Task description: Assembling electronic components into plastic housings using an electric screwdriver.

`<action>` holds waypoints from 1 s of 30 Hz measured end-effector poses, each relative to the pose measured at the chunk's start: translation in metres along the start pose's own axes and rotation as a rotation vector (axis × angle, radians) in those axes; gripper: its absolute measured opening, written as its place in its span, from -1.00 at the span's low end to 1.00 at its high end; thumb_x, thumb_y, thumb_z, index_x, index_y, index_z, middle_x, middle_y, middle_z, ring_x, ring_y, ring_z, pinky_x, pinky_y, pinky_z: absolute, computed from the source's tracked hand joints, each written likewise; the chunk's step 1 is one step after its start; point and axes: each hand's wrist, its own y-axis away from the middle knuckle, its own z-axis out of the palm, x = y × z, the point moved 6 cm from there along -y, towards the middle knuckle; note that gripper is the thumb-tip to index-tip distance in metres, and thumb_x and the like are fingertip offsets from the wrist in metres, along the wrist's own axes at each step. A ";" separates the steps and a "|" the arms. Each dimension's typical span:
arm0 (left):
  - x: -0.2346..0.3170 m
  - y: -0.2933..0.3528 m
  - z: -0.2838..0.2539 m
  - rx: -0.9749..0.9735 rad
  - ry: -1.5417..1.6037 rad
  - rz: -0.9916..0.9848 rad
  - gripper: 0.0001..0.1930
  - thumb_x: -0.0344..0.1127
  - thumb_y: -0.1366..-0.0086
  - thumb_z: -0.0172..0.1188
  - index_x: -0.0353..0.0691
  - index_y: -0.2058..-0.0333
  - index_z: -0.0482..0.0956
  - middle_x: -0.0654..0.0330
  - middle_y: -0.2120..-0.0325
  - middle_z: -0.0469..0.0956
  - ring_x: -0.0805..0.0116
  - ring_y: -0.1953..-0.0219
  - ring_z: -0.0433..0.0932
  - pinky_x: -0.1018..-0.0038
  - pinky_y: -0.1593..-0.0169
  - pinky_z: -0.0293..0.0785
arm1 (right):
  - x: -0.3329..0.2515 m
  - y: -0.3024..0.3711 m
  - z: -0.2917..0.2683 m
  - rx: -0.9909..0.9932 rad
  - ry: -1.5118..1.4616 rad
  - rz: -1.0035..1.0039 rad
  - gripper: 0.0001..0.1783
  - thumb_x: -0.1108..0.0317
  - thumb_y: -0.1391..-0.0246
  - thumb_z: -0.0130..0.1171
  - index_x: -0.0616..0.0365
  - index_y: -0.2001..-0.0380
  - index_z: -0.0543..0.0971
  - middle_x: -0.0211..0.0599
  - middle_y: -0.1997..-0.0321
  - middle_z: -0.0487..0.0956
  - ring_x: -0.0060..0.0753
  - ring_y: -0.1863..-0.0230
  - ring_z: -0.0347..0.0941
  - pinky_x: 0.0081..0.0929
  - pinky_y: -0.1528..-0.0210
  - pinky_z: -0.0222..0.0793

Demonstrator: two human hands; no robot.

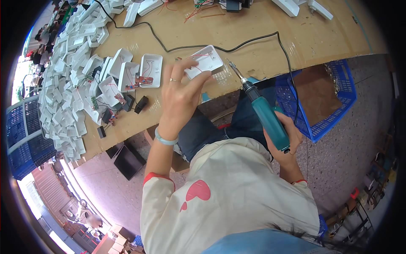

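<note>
Case (213, 61), white, shallow and round-cornered, was open on or just above the desk (321, 42), red wires (201, 55) inside; with no cover on, it looked unfinished. Over its left end reached the left hand (179, 95), fingers half spread and bent, thumb at the near edge; whether they pinched anything I could not tell. To the case's right, the right hand (287, 131) had its fingers wrapped around a smooth teal screwdriver (270, 120), its slender metal tip just beside the case, apart from it. Left of the case stood more open cases (151, 70), some with circuit boards (144, 80), apparently left to do; farther left spread a heap of white shells (67, 84). Behind the case, a thin black cord (182, 48) curved over the desk's tan, cardboard-like surface.
</note>
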 end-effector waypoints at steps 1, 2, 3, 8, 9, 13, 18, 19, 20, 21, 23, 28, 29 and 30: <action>0.007 -0.005 -0.001 0.036 -0.128 0.097 -0.84 -0.55 -0.16 0.41 -0.18 0.27 0.75 0.05 0.04 0.65 0.00 0.01 0.61 0.26 -0.08 0.54 | 0.000 0.000 0.001 -0.008 -0.008 0.008 -0.58 0.64 0.03 0.44 0.33 0.05 0.61 -0.13 0.18 0.70 -0.39 0.22 0.68 -0.51 0.15 0.55; 0.007 -0.007 0.001 0.038 -0.126 0.097 -0.84 -0.55 -0.16 0.41 -0.18 0.27 0.75 0.05 0.04 0.65 0.00 0.01 0.61 0.26 -0.08 0.54 | 0.001 0.000 0.002 -0.015 -0.015 0.015 -0.58 0.64 0.03 0.44 0.33 0.04 0.61 -0.13 0.18 0.70 -0.39 0.23 0.67 -0.51 0.16 0.55; 0.005 -0.009 0.002 0.044 -0.110 0.079 -0.87 -0.52 -0.17 0.41 -0.20 0.29 0.74 0.04 0.00 0.64 -0.02 -0.07 0.58 0.23 -0.13 0.50 | 0.001 0.000 0.002 -0.016 -0.013 0.015 -0.58 0.64 0.03 0.44 0.33 0.04 0.61 -0.13 0.18 0.70 -0.39 0.23 0.67 -0.51 0.16 0.55; -0.028 -0.001 0.029 0.069 0.216 -0.175 -0.90 -0.50 -0.19 0.40 -0.24 0.30 0.73 0.06 0.03 0.67 -0.01 -0.14 0.57 0.23 -0.17 0.47 | 0.001 0.000 0.002 -0.014 -0.012 0.007 -0.58 0.64 0.02 0.43 0.33 0.04 0.61 -0.14 0.19 0.71 -0.40 0.25 0.67 -0.52 0.18 0.55; -0.033 0.003 0.032 0.120 0.315 -0.256 -0.90 -0.48 -0.20 0.39 -0.23 0.29 0.72 0.08 0.09 0.68 -0.01 -0.12 0.58 0.24 -0.17 0.43 | 0.000 -0.002 0.001 -0.015 -0.009 0.005 -0.58 0.64 0.02 0.43 0.33 0.04 0.61 -0.14 0.19 0.71 -0.40 0.25 0.67 -0.52 0.18 0.55; -0.029 0.009 0.037 0.169 0.227 -0.246 -0.89 -0.46 -0.20 0.39 -0.21 0.28 0.71 0.19 0.27 0.71 0.07 -0.01 0.61 0.27 -0.14 0.35 | 0.006 0.001 0.001 0.002 -0.002 0.019 -0.59 0.64 0.01 0.43 0.34 0.04 0.60 -0.16 0.18 0.71 -0.43 0.25 0.67 -0.53 0.16 0.55; -0.007 0.019 0.042 0.197 -0.090 -0.038 -0.83 -0.43 -0.10 0.41 -0.11 0.29 0.72 0.30 0.34 0.65 0.22 0.09 0.57 0.16 -0.12 0.25 | 0.004 0.000 0.000 -0.009 0.006 0.026 -0.60 0.64 0.01 0.43 0.35 0.06 0.61 -0.15 0.18 0.71 -0.43 0.25 0.67 -0.53 0.17 0.55; 0.000 0.020 0.043 0.190 -0.223 0.055 -0.81 -0.42 -0.07 0.41 -0.08 0.29 0.72 0.33 0.37 0.62 0.26 0.11 0.55 0.12 -0.12 0.22 | 0.002 0.000 0.000 -0.010 0.004 0.002 -0.60 0.64 0.02 0.44 0.34 0.06 0.61 -0.14 0.18 0.71 -0.43 0.25 0.67 -0.54 0.17 0.55; 0.000 0.023 0.047 0.191 -0.220 0.053 -0.81 -0.42 -0.07 0.41 -0.08 0.29 0.72 0.33 0.37 0.62 0.26 0.11 0.55 0.12 -0.12 0.22 | 0.001 0.000 0.000 -0.012 0.004 -0.022 -0.59 0.63 0.03 0.44 0.34 0.06 0.61 -0.14 0.18 0.71 -0.42 0.26 0.67 -0.54 0.18 0.55; 0.000 0.029 0.051 0.218 -0.249 0.060 -0.80 -0.41 -0.06 0.40 -0.07 0.29 0.72 0.35 0.37 0.59 0.27 0.11 0.54 0.10 -0.11 0.21 | 0.001 0.001 -0.001 -0.013 0.007 -0.022 -0.59 0.63 0.03 0.44 0.34 0.06 0.61 -0.14 0.18 0.71 -0.42 0.26 0.67 -0.54 0.18 0.55; 0.002 0.033 0.055 0.242 -0.274 0.069 -0.79 -0.39 -0.05 0.39 -0.05 0.28 0.72 0.36 0.38 0.57 0.28 0.11 0.53 0.09 -0.09 0.21 | 0.001 0.004 -0.001 -0.011 0.034 -0.032 -0.58 0.64 0.04 0.44 0.34 0.06 0.61 -0.13 0.18 0.71 -0.41 0.27 0.68 -0.54 0.19 0.55; 0.005 0.032 0.059 0.250 -0.368 0.025 -0.80 -0.38 -0.06 0.38 -0.03 0.28 0.71 0.36 0.30 0.57 0.22 0.08 0.51 0.11 -0.11 0.19 | 0.004 0.009 0.002 -0.048 0.002 0.016 -0.56 0.64 0.04 0.42 0.33 0.03 0.61 -0.13 0.18 0.70 -0.38 0.25 0.68 -0.51 0.17 0.55; 0.005 0.032 0.061 0.249 -0.368 0.025 -0.80 -0.38 -0.06 0.38 -0.03 0.28 0.71 0.36 0.30 0.57 0.22 0.08 0.51 0.11 -0.11 0.19 | 0.004 0.010 0.005 -0.069 -0.003 0.020 -0.54 0.63 0.05 0.41 0.32 0.01 0.60 -0.12 0.18 0.70 -0.35 0.24 0.68 -0.49 0.16 0.55; 0.005 0.034 0.059 0.286 -0.344 0.009 -0.80 -0.37 -0.05 0.39 -0.03 0.28 0.71 0.35 0.23 0.57 0.22 0.08 0.50 0.10 -0.11 0.18 | 0.002 0.011 0.006 -0.069 -0.004 0.020 -0.54 0.63 0.05 0.41 0.32 0.01 0.60 -0.12 0.18 0.70 -0.35 0.24 0.68 -0.49 0.16 0.55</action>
